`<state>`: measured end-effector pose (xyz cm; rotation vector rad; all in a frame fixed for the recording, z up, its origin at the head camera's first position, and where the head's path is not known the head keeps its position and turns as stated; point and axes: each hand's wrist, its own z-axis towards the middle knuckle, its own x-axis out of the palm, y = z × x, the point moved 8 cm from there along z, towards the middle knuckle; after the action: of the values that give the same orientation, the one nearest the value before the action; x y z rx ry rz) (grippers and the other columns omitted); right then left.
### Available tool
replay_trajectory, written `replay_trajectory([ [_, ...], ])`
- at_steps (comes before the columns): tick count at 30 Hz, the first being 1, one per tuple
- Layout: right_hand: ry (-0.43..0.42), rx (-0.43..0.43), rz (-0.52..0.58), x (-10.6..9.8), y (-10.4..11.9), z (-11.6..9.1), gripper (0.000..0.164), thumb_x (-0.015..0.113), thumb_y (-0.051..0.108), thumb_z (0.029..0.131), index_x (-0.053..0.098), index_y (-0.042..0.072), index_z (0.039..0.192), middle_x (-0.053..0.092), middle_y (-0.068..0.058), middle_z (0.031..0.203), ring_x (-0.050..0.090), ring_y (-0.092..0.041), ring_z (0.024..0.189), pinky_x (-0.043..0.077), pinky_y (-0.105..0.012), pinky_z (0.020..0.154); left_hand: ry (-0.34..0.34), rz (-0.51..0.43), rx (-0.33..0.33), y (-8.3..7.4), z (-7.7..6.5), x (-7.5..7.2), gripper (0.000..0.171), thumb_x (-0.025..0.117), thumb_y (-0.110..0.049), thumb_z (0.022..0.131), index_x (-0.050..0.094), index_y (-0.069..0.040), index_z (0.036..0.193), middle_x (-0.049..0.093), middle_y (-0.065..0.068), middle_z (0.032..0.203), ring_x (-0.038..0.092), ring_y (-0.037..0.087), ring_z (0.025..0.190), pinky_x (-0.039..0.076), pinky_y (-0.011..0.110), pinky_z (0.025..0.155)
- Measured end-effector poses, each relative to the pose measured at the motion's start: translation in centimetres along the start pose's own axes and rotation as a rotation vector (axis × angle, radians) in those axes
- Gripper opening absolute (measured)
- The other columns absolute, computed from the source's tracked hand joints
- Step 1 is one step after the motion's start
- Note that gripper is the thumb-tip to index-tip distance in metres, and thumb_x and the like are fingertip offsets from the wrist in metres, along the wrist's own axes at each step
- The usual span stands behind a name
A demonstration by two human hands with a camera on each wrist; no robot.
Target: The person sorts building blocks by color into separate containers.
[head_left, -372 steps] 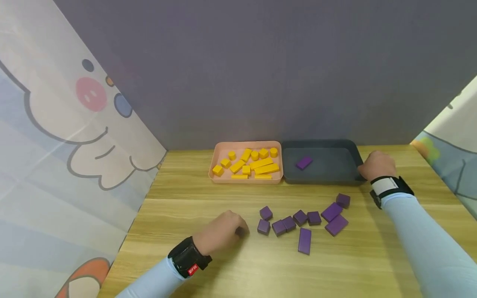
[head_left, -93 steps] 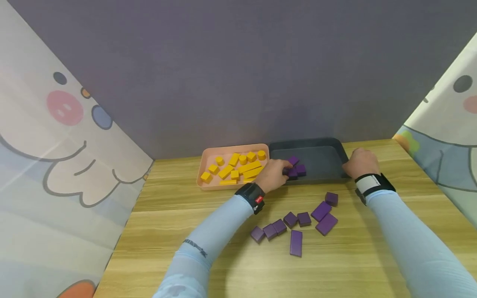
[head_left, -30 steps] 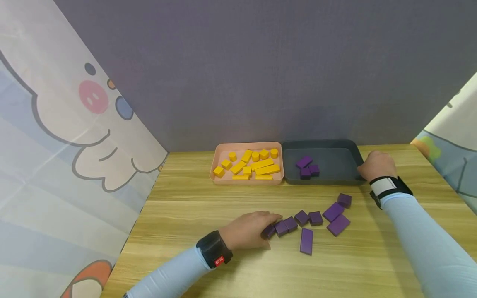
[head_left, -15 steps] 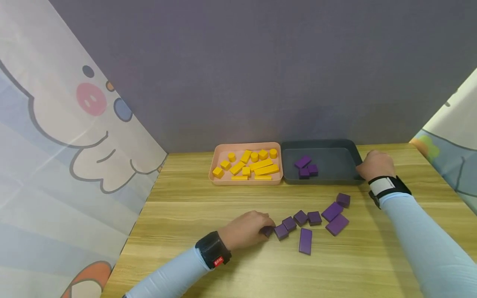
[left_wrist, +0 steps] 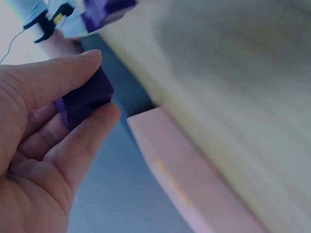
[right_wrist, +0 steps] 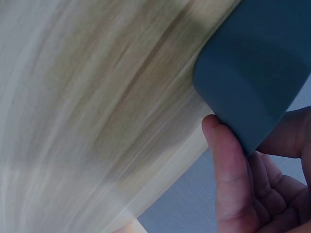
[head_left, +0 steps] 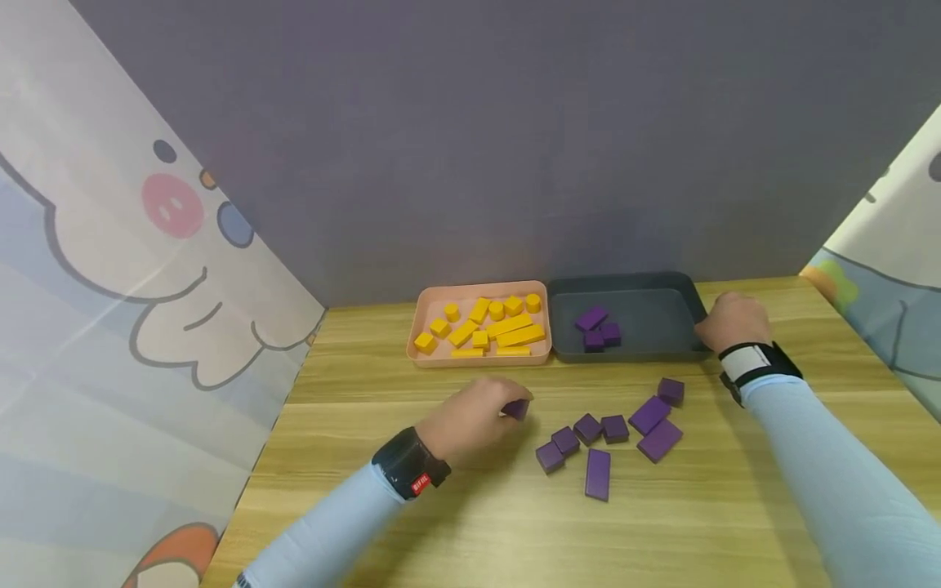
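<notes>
Between thumb and fingers, my left hand (head_left: 470, 418) pinches a purple cube (head_left: 517, 408), raised over the table in front of the pink tray. The left wrist view shows that cube (left_wrist: 90, 97) in the fingertips. At the right end of the dark grey tray (head_left: 662, 322), my right hand (head_left: 735, 320) grips its rim; in the right wrist view, thumb and fingers hold the tray's corner (right_wrist: 243, 97). Three purple blocks (head_left: 599, 331) lie in that tray's left part. Several purple cubes (head_left: 566, 441) and flat purple blocks (head_left: 598, 475) lie loose on the table.
A pink tray (head_left: 414, 331) with several yellow blocks (head_left: 515, 327) adjoins the dark tray's left side. Behind both trays stands a grey panel (head_left: 470, 147). Cartoon-printed cloths (head_left: 95, 343) hang at the left and right sides of the wooden table (head_left: 353, 400).
Two cubes have joined the one block in the dark tray since the first frame. My left hand has just lifted another cube off the row, toward the trays. My right hand stays at the rim.
</notes>
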<state>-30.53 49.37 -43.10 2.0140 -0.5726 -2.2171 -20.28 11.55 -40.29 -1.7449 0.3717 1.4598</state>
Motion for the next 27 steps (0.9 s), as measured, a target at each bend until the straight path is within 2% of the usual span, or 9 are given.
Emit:
replay_trajectory([
  [4,-0.006,-0.004,-0.016,-0.1,0.0,0.0,0.036,0.072,0.014,0.080,0.048,0.006,0.054,0.050,-0.011,0.057,0.053,-0.034,0.060,0.042,-0.040,0.048,-0.076,0.014,0.054,-0.7,1.8,-1.9,0.020,0.080,-0.004,0.089,0.071,-0.014,0.104,0.065,-0.007,0.089,0.059,0.010,0.084,0.052,0.017,0.076],
  [7,-0.005,0.002,-0.023,-0.1,0.0,0.0,0.036,0.072,0.014,0.080,0.048,0.005,0.054,0.050,-0.011,0.057,0.052,-0.032,0.059,0.041,-0.040,0.048,-0.116,0.013,0.068,-1.1,3.3,-2.8,0.023,0.080,-0.006,0.090,0.073,-0.014,0.110,0.070,-0.005,0.095,0.064,0.009,0.088,0.056,0.017,0.081],
  [11,-0.008,0.014,-0.026,0.0,0.0,0.0,0.035,0.071,0.012,0.080,0.049,0.005,0.054,0.049,-0.010,0.056,0.050,-0.030,0.058,0.040,-0.038,0.047,-0.135,-0.030,0.041,-1.5,5.5,-3.3,0.033,0.078,-0.009,0.093,0.073,-0.008,0.126,0.077,0.003,0.113,0.071,0.012,0.099,0.060,0.018,0.085],
  [14,-0.018,0.009,-0.033,0.0,0.2,0.0,0.034,0.071,0.011,0.079,0.050,0.004,0.054,0.050,-0.011,0.057,0.051,-0.031,0.058,0.041,-0.039,0.047,-0.160,-0.062,0.034,-1.9,7.5,-3.6,0.039,0.077,-0.013,0.094,0.070,-0.006,0.132,0.076,0.007,0.120,0.072,0.012,0.097,0.058,0.014,0.080],
  [19,-0.022,0.016,-0.033,0.1,0.3,0.1,0.031,0.070,0.012,0.079,0.052,0.003,0.056,0.055,-0.016,0.062,0.054,-0.034,0.060,0.044,-0.042,0.048,-0.220,-0.087,0.052,-2.6,10.6,-3.9,0.040,0.077,-0.016,0.095,0.069,-0.006,0.133,0.076,0.009,0.123,0.070,0.007,0.085,0.054,0.007,0.071],
  [22,-0.016,0.030,-0.030,0.2,0.3,0.2,0.030,0.070,0.013,0.081,0.055,0.001,0.058,0.057,-0.019,0.064,0.056,-0.036,0.062,0.044,-0.042,0.049,-0.253,-0.093,0.046,-2.7,12.5,-3.8,0.040,0.077,-0.017,0.095,0.069,-0.007,0.133,0.075,0.009,0.126,0.071,0.008,0.089,0.054,0.007,0.072],
  [27,-0.006,0.056,-0.023,0.2,0.2,0.1,0.028,0.071,0.012,0.082,0.058,-0.002,0.063,0.058,-0.020,0.066,0.056,-0.036,0.063,0.044,-0.042,0.049,-0.278,-0.087,0.014,-2.9,15.2,-3.0,0.042,0.075,-0.019,0.097,0.067,-0.011,0.137,0.074,0.007,0.131,0.074,0.013,0.105,0.059,0.013,0.083],
])
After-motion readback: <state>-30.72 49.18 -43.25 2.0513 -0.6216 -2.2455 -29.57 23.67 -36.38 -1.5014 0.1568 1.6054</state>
